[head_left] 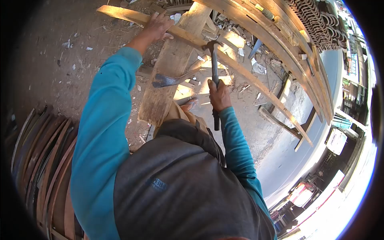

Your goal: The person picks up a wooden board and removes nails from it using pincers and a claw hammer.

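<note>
My left hand (159, 29) is closed over a long, narrow wooden strip (256, 82), close to the strip's upper left end. The strip runs slantwise across a broad wooden plank (162, 98) and reaches far to the lower right. A claw hammer (215, 66) is in my right hand (220, 96), with fingers wrapped round its dark handle. The hammer's head is over the strip; whether it touches the wood I cannot tell. On the plank lies an adze-like tool (163, 81) with a dark metal blade and a curved wooden handle.
Long curved timbers (276, 40) are stacked at the upper right, beside a pile of curved brown pieces (320, 24). Several curved wooden slats (46, 168) stand at the lower left. Chips and scraps litter the ground (80, 52). A pale ledge (298, 150) lies at the right.
</note>
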### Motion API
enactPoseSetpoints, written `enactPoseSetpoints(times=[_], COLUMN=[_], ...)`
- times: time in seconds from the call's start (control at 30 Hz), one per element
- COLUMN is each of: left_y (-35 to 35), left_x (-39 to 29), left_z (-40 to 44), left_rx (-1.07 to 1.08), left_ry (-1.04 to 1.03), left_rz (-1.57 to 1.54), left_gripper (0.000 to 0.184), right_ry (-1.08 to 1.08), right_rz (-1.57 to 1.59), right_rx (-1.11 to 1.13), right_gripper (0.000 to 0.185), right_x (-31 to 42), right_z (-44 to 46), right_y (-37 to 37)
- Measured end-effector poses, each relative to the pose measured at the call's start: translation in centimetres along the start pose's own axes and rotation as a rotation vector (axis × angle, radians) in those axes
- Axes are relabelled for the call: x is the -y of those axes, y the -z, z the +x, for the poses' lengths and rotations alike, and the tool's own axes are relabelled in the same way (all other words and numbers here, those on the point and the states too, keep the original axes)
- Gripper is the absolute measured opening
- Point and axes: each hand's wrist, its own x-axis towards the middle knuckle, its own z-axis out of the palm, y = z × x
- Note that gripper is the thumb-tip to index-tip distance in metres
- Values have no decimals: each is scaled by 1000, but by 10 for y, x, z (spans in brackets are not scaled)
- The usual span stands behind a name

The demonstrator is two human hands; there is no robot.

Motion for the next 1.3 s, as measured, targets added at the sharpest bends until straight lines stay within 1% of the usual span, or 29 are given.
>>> enactPoseSetpoints(times=[0.03,0.07,0.13,0.17,0.23,0.27,0.3,0.37,0.43,0.47,0.5,0.53,0.57,0.6,0.63,0.67,0.7,0.73,0.77,0.83,0.97,1.03,1.1,1.13,1.17,1.2,1.23,1.27,1.3], left_y=[4,7,-5,-14,-5,-8,-12,-14,-14,-15,-16,-14,-10,-4,2,0,-8,-13,-13,-9,-12,-7,-5,-4,-3,-3,-4,-8,-10], left_x=[-1,4,-1,-16,0,1,0,3,2,2,1,1,1,-2,-5,-7,-2,6,5,-1,2,1,-2,-2,-1,1,-1,-8,-12], left_z=[2,8,0,-13,2,2,-2,0,0,-1,-1,-1,0,1,4,3,1,2,-4,-2,0,0,1,1,-1,1,4,3,0], left_rx=[83,62,2,37,34,40,-32,-113,-107,-102,-120,-144,-151,-17,114,107,-18,-140,-121,-137,-135,-93,-63,-42,-47,-16,14,0,0], left_ry=[25,29,45,37,31,29,2,-19,-32,-29,-34,-37,-32,23,74,67,-2,-56,-49,-36,-29,-40,-25,-13,-8,11,26,25,18], left_rz=[-26,-7,26,-11,-2,-5,13,37,36,36,30,28,33,-10,-51,-44,14,72,59,13,83,17,8,0,3,-2,-11,-8,7], left_gripper=[67,67,69,69,70,70,69,67,66,66,65,64,64,65,66,66,66,66,66,68,66,63,64,64,64,64,63,63,64], right_ry=[-101,-212,-267,-193,14,138,382,580,711,812,797,708,466,280,24,-250,-337,-297,-305,-54,617,710,830,838,753,268,41,-111,-234], right_rz=[236,467,620,626,596,706,731,763,816,747,745,867,583,249,365,399,612,689,761,736,724,792,828,750,894,532,165,162,396], right_rx=[45,67,74,-21,-251,-356,-535,-785,-975,-988,-977,-837,-717,-564,-277,5,14,2,-3,-193,-822,-960,-1060,-1032,-752,-584,-308,-46,62], right_gripper=[34,34,36,38,38,37,35,41,48,51,48,43,37,31,30,30,31,32,33,36,35,44,43,38,34,28,37,39,40], right_x=[-6,-11,38,58,103,135,149,179,192,174,156,129,84,41,22,4,21,37,51,89,161,184,167,145,109,71,54,18,0], right_z=[-14,-29,-48,-50,-51,-53,-44,-32,-16,-3,7,10,11,12,3,-6,-17,-16,-30,-39,-29,-24,-4,5,7,-2,-12,-11,-16], right_y=[-12,-23,19,42,94,124,143,182,197,194,170,129,79,29,13,-2,5,24,47,101,198,221,204,173,121,66,31,-1,-16])
